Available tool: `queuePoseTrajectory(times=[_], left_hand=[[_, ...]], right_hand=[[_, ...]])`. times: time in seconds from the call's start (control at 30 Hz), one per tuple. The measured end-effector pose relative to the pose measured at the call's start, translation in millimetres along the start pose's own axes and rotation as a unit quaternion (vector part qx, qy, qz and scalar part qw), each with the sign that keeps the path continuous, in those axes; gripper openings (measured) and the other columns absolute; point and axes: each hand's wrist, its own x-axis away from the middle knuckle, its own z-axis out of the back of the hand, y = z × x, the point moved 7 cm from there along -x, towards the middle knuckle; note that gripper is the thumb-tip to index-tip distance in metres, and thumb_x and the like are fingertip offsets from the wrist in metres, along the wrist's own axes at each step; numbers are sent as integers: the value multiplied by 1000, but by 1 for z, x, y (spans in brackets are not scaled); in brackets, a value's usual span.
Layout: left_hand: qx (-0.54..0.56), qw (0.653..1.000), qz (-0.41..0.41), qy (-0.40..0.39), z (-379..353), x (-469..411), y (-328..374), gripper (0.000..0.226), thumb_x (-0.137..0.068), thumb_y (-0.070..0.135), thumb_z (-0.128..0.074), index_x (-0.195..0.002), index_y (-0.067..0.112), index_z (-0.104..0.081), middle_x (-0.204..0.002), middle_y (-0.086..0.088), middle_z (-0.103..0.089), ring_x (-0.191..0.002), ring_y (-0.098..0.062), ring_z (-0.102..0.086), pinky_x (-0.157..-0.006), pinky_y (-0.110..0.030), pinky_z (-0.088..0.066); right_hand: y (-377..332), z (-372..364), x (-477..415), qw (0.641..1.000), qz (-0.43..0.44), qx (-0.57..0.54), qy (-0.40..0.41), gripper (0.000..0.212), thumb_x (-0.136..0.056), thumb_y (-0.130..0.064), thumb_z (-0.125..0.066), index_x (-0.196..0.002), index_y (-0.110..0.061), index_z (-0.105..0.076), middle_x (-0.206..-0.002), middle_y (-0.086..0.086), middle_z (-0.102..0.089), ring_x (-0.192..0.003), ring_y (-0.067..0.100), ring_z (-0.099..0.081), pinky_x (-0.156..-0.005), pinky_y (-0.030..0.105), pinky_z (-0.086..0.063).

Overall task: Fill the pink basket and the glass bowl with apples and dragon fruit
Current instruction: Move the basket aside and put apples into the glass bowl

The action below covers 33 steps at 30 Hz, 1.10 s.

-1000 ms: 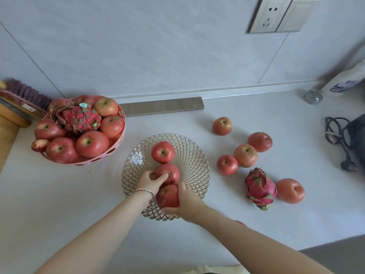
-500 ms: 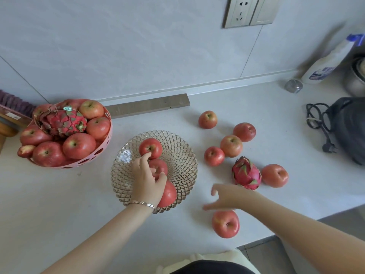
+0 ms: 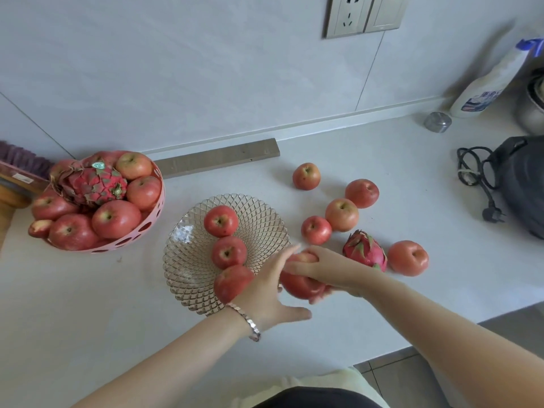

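The glass bowl [image 3: 188, 254] sits mid-counter with three red apples [image 3: 229, 251] in a row inside it. At its right rim, my right hand [image 3: 329, 269] grips a red apple [image 3: 298, 285] from above. My left hand [image 3: 269, 293] is open, fingers spread, touching the left side of that apple. At the left, the pink basket [image 3: 132, 237] is heaped with apples and a dragon fruit [image 3: 94, 185]. Several loose apples [image 3: 341, 214] and another dragon fruit [image 3: 365, 251] lie on the counter to the right of the bowl.
A grey bar [image 3: 217, 159] lies along the wall behind the bowl. At the right stand a white bottle [image 3: 488, 89], a small metal cap [image 3: 437, 122], and a dark appliance [image 3: 521, 178] with a coiled black cord [image 3: 474, 172]. The counter's front edge drops off at lower right.
My right hand has picked the apple up off the counter's front and carried it to the bowl's right rim. My left hand left the bowl's apples and swung right to meet it.
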Motion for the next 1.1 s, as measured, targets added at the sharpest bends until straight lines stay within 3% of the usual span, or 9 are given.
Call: queuePoseTrajectory(times=[0.1, 0.2, 0.3, 0.37, 0.47, 0.63, 0.87, 1.0, 1.1], left_hand=[[-2, 992, -41, 122, 18, -3, 7, 91, -55, 17, -86, -127, 37, -35, -129, 8, -47, -122, -5, -45, -103, -12, -36], [-5, 983, -22, 184, 37, -3, 7, 76, -52, 19, -87, -108, 46, -42, -112, 16, -54, -105, 1, -52, -87, -1, -37], [15, 979, 17, 201, 48, -7, 3, 69, -54, 17, -87, -106, 38, -46, -102, 24, -52, -95, 8, -51, -74, 7, -34], [29, 977, 36, 206, 54, -11, -1, 69, -54, 18, -86, -109, 35, -47, -101, 27, -51, -94, 15, -48, -72, 7, -34], [52, 972, 68, 220, 61, -16, -9, 69, -53, 24, -87, -108, 37, -48, -101, 25, -54, -95, 11, -51, -76, -2, -38], [65, 966, 95, 231, 70, -8, -23, 69, -53, 28, -86, -110, 38, -48, -107, 23, -51, -100, 4, -51, -81, -13, -39], [17, 929, 115, 351, 126, 23, -54, 68, -52, 20, -88, -105, 34, -47, -104, 14, -55, -93, -7, -55, -83, -25, -43], [-59, 915, 162, 364, 151, 32, -86, 68, -49, 27, -88, -108, 28, -53, -105, 4, -61, -102, -19, -56, -87, -29, -45], [-129, 920, 174, 328, 156, 29, -101, 70, -48, 29, -89, -109, 20, -56, -98, 2, -62, -100, -24, -57, -92, -37, -47]], right_hand=[[-32, -12, 11, 989, 83, -67, -106, 28, -84, -21, -65, -110, -13, -57, -101, 2, -66, -91, 17, -66, -81, 34, -55], [-42, -1, 7, 979, 100, -10, -178, 39, -85, -3, -60, -123, -12, -54, -105, 3, -65, -95, 14, -63, -77, 19, -53], [-38, 69, -42, 960, 116, 236, 93, 55, -80, -11, -60, -132, -21, -46, -115, 4, -60, -106, 19, -56, -82, 11, -46], [-33, 110, -62, 898, 76, 355, 249, 68, -76, -15, -60, -138, -30, -34, -136, 9, -40, -125, 29, -38, -99, 32, -38], [-12, 131, -87, 861, -28, 454, 226, 81, -77, -23, -64, -143, -37, -19, -150, 10, -14, -136, 34, -18, -106, 44, -30], [-1, 129, -102, 787, -35, 586, 189, 83, -72, -23, -72, -140, -35, -27, -135, 6, -33, -123, 29, -35, -81, 33, -45], [-49, 126, -69, 799, 82, 483, 348, 77, -66, -18, -73, -135, -27, -40, -133, 15, -29, -115, 41, -33, -96, 48, -36], [-82, 84, -58, 857, 192, 399, 264, 81, -59, -21, -75, -132, -26, -41, -131, 15, -27, -114, 37, -41, -85, 39, -46], [-91, 44, -61, 859, 223, 419, 192, 83, -57, -23, -74, -131, -30, -38, -126, 9, -29, -105, 27, -45, -74, 33, -49]])
